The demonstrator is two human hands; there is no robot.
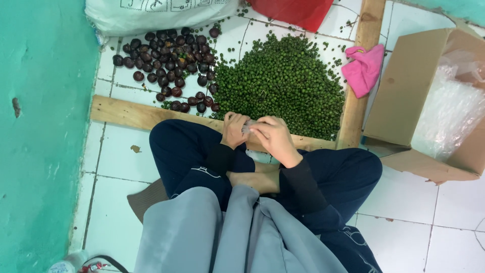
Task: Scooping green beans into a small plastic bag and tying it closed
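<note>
I sit cross-legged on a white tiled floor. My left hand and my right hand meet in front of my knees, both pinching a small clear plastic bag between them. Just beyond my hands lies a big heap of small green round fruits. To its left is a pile of larger dark purple-brown fruits. A wooden plank runs under my hands along the near edge of both piles.
A second plank borders the heap on the right, with a pink cloth on it. A cardboard box holding clear plastic bags stands at right. A white sack and a red bag lie behind. A teal wall is at left.
</note>
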